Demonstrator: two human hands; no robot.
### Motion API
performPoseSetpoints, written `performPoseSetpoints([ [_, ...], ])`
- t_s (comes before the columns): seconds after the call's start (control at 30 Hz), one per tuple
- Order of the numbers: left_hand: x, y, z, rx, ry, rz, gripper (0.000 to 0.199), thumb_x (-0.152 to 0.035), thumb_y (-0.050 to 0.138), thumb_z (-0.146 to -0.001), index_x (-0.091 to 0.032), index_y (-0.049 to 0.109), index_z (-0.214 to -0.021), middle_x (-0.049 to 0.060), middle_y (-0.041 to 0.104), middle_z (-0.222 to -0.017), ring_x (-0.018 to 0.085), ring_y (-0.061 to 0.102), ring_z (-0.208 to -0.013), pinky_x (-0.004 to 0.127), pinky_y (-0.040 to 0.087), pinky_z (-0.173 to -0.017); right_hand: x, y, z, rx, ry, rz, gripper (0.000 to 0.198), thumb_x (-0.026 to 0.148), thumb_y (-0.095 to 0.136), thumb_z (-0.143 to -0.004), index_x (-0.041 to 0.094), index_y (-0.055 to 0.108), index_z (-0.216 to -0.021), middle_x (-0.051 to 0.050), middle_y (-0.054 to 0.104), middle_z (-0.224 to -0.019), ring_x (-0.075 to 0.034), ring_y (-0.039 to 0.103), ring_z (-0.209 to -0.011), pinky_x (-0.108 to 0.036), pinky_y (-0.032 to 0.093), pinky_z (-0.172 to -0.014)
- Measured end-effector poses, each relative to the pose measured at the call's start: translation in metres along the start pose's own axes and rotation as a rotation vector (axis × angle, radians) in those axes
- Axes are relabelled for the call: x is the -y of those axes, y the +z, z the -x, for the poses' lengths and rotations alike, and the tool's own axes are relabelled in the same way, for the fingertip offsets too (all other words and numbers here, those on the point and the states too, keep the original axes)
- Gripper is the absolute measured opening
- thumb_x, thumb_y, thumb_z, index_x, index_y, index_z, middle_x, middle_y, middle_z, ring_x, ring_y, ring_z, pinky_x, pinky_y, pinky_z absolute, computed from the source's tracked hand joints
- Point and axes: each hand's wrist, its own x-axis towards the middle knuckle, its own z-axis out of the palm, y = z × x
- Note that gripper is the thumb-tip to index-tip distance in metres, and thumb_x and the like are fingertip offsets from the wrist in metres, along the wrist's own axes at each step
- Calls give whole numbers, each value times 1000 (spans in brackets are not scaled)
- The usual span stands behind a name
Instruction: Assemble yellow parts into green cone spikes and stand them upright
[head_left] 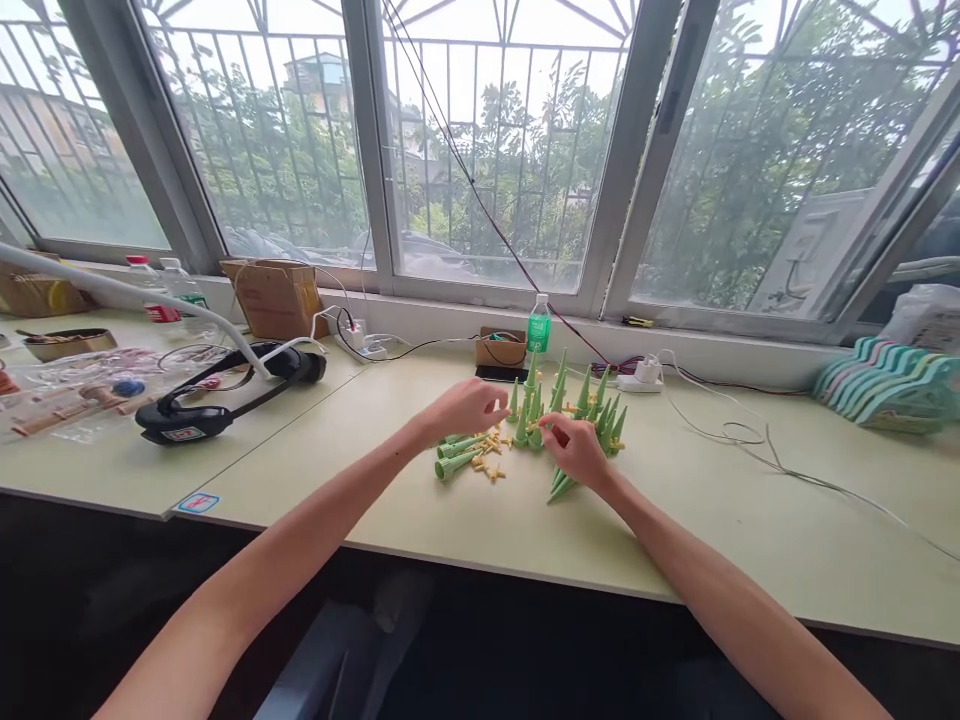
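Note:
My left hand (471, 408) is closed with curled fingers beside the left edge of a cluster of upright green cones (561, 385); what it holds, if anything, is too small to make out. In front of that cluster, my right hand (577, 450) pinches what looks like a small yellow piece (537, 427) close to a cone. Several loose yellow pieces (491, 472) lie scattered on the table below my left hand. Hollow green cones (454, 462) rest on their sides next to them. More green cones (559, 487) lie partly hidden under my right hand.
Behind the cones stand a green-labelled bottle (538, 325) and a small open cardboard box (501, 348). A black headset (187, 420) sits to the left on the table (360, 480). White cables (772, 455) trail across the right side near stacked teal hangers (885, 385).

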Motion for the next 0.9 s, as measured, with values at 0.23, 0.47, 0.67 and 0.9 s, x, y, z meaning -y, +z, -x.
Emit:
performPoseSetpoints([
  [0.23,75,7,8,166,-333,61,37,-51,53,-83,-19,72,-88,8,73,-86,18,64,-73,24,42,-60,-1,2,0,6,11,-31,18,25,49,-87,17,64,-84,7,36,-48,-10,33,-44,-23,33,-51],
  [0.47,78,30,19,159,-269,107,43,-57,52,-82,-20,74,-84,6,71,-78,17,61,-68,24,43,-61,3,0,-2,-9,12,-35,18,25,49,-88,16,63,-81,7,38,-47,-9,33,-44,-23,33,-50],
  [0.67,71,33,22,107,-251,135,41,-55,52,-82,-19,73,-78,5,68,-71,16,58,-63,24,41,-58,1,3,-1,17,3,-38,18,25,49,-88,17,64,-84,6,41,-49,-9,35,-44,-23,34,-51],
  [0.9,65,43,20,33,-234,148,42,-54,52,-81,-19,73,-74,4,65,-64,15,53,-59,25,40,-57,3,4,-1,64,7,-25,16,23,50,-86,17,65,-84,6,41,-49,-10,37,-45,-22,35,-53],
])
